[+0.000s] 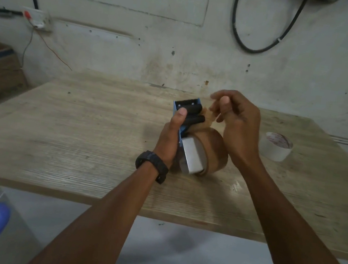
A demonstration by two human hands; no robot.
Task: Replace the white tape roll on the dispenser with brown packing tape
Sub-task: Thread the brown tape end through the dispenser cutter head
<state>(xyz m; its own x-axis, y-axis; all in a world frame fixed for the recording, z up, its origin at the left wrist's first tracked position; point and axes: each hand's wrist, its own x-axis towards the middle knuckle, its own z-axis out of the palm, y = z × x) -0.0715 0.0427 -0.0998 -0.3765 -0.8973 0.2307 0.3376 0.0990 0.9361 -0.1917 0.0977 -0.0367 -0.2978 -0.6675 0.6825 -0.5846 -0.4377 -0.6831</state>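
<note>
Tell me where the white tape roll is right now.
In the head view, the white tape roll sits on the wooden table at the right, beyond the right hand and apart from the dispenser carrying the brown packing tape.

A wooden table (79, 129) lies beneath the left hand (171, 136) and right hand (237, 122). Beyond them rises a stained, pale plaster wall (134, 54). A black cable (253, 51) loops above the right hand; a white switch box (36, 19) sits far left of the left hand. The light is dim.
</note>
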